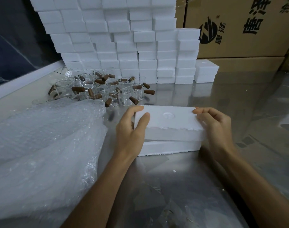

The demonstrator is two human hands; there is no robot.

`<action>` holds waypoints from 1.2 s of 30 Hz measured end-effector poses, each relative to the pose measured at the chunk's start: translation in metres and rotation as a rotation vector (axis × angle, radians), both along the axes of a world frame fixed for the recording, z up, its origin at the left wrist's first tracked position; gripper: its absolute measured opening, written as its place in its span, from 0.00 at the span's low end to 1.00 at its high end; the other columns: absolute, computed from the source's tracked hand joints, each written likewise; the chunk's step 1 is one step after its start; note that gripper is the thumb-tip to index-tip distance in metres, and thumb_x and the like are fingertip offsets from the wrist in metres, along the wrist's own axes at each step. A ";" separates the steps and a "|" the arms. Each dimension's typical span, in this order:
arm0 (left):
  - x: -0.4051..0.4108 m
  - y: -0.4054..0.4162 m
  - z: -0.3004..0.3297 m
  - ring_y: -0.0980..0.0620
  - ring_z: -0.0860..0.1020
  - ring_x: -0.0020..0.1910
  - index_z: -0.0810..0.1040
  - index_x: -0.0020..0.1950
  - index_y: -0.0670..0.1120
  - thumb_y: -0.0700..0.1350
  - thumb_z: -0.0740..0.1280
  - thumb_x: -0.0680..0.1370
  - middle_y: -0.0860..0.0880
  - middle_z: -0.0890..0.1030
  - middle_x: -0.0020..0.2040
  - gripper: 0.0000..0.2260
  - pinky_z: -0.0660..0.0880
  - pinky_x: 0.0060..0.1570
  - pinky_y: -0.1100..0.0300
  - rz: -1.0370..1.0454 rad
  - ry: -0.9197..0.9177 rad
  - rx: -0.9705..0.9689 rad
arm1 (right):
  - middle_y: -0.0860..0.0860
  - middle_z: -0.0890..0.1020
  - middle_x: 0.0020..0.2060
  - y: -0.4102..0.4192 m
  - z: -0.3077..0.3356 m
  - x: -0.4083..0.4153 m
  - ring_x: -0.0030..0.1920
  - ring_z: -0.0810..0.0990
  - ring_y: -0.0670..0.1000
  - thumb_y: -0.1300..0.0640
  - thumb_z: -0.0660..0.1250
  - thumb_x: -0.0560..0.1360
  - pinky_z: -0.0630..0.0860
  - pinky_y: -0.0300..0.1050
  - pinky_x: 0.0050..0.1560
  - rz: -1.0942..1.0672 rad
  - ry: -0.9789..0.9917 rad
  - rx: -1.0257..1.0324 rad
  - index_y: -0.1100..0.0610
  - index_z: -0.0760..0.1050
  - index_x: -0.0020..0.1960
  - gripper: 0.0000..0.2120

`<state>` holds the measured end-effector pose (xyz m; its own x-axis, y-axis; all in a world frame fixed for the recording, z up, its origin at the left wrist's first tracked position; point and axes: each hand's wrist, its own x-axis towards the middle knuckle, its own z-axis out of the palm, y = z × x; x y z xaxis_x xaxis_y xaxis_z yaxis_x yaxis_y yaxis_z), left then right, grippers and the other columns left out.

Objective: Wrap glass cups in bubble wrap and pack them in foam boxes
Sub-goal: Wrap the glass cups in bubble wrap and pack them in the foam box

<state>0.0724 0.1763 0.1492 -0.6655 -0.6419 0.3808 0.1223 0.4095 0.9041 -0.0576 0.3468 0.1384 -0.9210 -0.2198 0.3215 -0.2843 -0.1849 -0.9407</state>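
Two bare forearms reach forward from the bottom edge across a shiny metal counter (173,186). Each hand grips one short end of a white foam box (169,129) lying directly ahead, long axis running left to right. The left hand (132,129) curls round the left end, thumb on the lid's top and fingers over the far corner. The right hand (214,125) pinches the right end, fingertips on the lid's upper edge. A foam lid (166,117) sits tilted and raised above the lower half (168,148), so a gap shows along the near side; it looks ready either to lift off or to press down, and I cannot tell which.

Bubble wrap (41,137) is heaped just left of the box, nearer the left hand. Glass cups (97,89) with brown handles stand and lie in a cluster beyond the wrap, well behind the box. Stacked foam boxes (124,38) form a wall at the back, with cardboard cartons (247,27) to the right.

Whatever lies inside the box is hidden. Clear cup outlines are hard to separate.
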 end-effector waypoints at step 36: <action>-0.001 -0.033 -0.014 0.60 0.77 0.61 0.77 0.67 0.58 0.72 0.73 0.60 0.62 0.79 0.61 0.38 0.78 0.61 0.53 -0.076 -0.078 0.027 | 0.28 0.72 0.59 -0.015 0.001 0.008 0.57 0.69 0.23 0.49 0.64 0.81 0.66 0.28 0.55 0.191 -0.008 0.288 0.39 0.70 0.70 0.18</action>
